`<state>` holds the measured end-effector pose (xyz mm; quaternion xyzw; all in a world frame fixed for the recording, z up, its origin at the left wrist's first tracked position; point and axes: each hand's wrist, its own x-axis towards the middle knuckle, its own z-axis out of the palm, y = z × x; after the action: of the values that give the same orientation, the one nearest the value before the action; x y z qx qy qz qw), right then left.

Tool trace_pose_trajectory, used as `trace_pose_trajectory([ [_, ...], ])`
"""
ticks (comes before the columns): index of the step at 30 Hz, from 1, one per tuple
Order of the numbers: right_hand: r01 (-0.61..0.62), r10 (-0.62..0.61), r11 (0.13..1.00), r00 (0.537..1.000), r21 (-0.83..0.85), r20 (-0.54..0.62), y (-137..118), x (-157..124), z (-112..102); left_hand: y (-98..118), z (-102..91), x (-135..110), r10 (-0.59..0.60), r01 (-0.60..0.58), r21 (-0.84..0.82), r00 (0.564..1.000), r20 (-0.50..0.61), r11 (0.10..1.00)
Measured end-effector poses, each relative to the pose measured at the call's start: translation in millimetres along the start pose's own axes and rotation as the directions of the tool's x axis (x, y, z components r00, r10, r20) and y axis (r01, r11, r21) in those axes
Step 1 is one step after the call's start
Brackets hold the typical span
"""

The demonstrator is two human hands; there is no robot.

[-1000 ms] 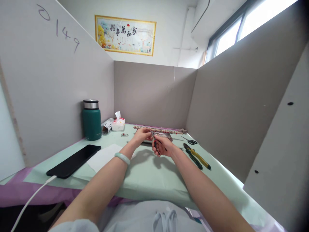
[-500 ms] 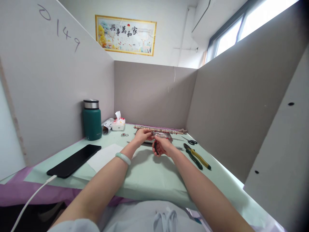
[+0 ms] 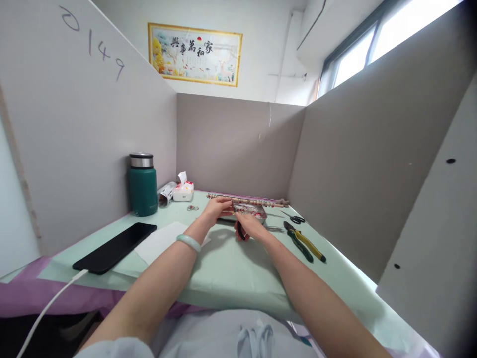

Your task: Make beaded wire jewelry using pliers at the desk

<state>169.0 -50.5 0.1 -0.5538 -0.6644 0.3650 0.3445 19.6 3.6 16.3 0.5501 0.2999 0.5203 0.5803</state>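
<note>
Over the middle of the table, my left hand (image 3: 217,208) has its fingers pinched together near the tray's left part; what sits between the fingertips is too small to make out. A pale green bangle circles that wrist. My right hand (image 3: 250,226) is wrapped round a small black-handled tool, likely pliers (image 3: 241,230), whose tip is mostly hidden near the left fingertips. Just behind both hands lies a metal tray (image 3: 264,215) holding small red and silvery pieces. A rod strung with beads (image 3: 257,202) lies across behind the tray.
To the right rest green-and-yellow pliers (image 3: 303,242) and black scissors (image 3: 296,219). A black phone (image 3: 115,248), white paper (image 3: 160,243), green thermos (image 3: 143,189), tissue pack (image 3: 183,192) and small rings (image 3: 193,208) are at left. Grey partitions (image 3: 238,144) enclose the table.
My left hand has shifted slightly left and its fingertips have parted a little from the right hand. The tool in my right hand has turned and tipped, so less of its metal end shows.
</note>
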Motion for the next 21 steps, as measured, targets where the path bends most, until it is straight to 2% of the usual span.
trace_pose_trajectory([
  [4,-0.016,0.016,1.000,1.000,-0.011,-0.021,1.5,2.1,-0.3,0.8,3.5,-2.8,0.019,-0.022,0.049,0.998,0.051,0.999],
  [9,0.004,-0.007,0.999,0.998,-0.047,-0.065,8.7,8.4,-1.1,1.1,6.3,-4.1,0.068,-0.071,0.112,0.997,0.025,0.991],
  [16,0.070,-0.128,0.947,0.977,-0.313,-0.168,13.4,13.2,-2.1,-0.3,9.0,-3.4,0.131,-0.131,0.184,0.991,0.014,0.974],
  [21,0.057,-0.172,0.894,0.960,-0.444,-0.223,12.3,13.5,-2.7,0.8,11.2,-5.1,0.126,-0.127,0.218,0.992,0.022,0.968],
])
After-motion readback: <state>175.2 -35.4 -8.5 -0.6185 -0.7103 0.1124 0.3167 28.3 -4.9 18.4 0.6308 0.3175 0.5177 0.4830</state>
